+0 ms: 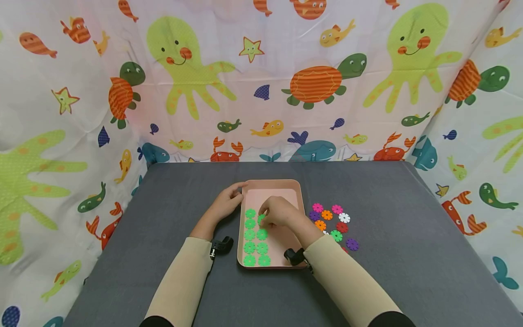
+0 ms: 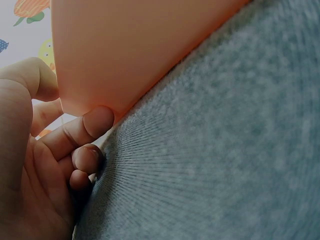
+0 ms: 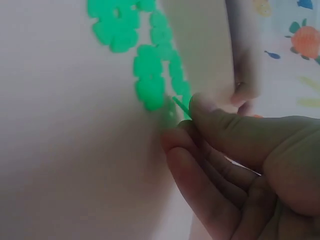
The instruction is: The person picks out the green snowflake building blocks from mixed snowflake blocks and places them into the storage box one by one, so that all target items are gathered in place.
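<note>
My right hand [image 1: 282, 213] is over the pink tray [image 1: 279, 190], pinching a thin green notched disc [image 3: 181, 107] between thumb and fingertips. In the right wrist view that disc is tilted edge-on, just past the end of a row. Other green notched discs [image 1: 249, 248] lie flat in two columns along the tray's left side, the left column being longer. At the tray's far left corner, my left hand [image 1: 226, 202] holds the rim with thumb and fingers. The left wrist view shows its fingertips [image 2: 99, 121] against the tray's outer wall.
To the right of the tray, loose notched discs in pink, orange, purple, white, red and green [image 1: 336, 235] lie on the grey-covered table [image 1: 367, 281]. Some are partly hidden by my right forearm. A sea-animal curtain [image 1: 253, 122] stands behind and at both sides.
</note>
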Available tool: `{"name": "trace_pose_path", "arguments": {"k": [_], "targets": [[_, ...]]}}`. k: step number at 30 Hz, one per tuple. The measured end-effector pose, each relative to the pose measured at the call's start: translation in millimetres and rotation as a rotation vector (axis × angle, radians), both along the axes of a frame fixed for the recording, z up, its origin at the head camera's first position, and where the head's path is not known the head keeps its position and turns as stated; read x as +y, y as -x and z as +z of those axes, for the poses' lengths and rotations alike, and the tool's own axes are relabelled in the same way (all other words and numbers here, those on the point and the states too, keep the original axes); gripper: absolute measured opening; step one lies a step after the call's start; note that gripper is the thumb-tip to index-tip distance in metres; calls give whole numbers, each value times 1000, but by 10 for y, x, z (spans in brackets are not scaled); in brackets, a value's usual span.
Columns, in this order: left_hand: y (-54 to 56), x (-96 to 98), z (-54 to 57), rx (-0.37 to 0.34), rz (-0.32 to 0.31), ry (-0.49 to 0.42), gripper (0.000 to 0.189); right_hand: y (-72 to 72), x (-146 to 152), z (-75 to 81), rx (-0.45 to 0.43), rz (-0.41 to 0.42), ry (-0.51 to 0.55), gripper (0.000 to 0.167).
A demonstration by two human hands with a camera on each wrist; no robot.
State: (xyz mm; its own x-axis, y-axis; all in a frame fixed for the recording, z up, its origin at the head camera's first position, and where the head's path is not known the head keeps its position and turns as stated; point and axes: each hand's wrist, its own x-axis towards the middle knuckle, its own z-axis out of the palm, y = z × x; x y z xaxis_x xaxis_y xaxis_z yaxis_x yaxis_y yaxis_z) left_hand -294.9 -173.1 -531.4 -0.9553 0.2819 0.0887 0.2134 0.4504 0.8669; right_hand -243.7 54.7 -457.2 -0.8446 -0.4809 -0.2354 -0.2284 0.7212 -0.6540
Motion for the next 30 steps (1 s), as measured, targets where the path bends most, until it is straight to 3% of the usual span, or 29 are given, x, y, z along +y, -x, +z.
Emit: {"name": "trace_pose_path", "arguments": {"k": [8,13,18,24,30], "targets": [[-1,8,6,-9,-11,-10,45,-23,9,6,-6,7,-75,27],[3,2,0,-3,-9,-8,45,-80,160,125,-32,-2,-18,33],[6,1,0,2,-12,-10,46,-186,469,285,-34,-46,97,36],[8,-2,-6,-4,-12,-16,45,-363,921,344,22,-147,227,35],[3,3,-17,-4,-13,-24,46,-489,1339,328,47,-212,196,36]]}}
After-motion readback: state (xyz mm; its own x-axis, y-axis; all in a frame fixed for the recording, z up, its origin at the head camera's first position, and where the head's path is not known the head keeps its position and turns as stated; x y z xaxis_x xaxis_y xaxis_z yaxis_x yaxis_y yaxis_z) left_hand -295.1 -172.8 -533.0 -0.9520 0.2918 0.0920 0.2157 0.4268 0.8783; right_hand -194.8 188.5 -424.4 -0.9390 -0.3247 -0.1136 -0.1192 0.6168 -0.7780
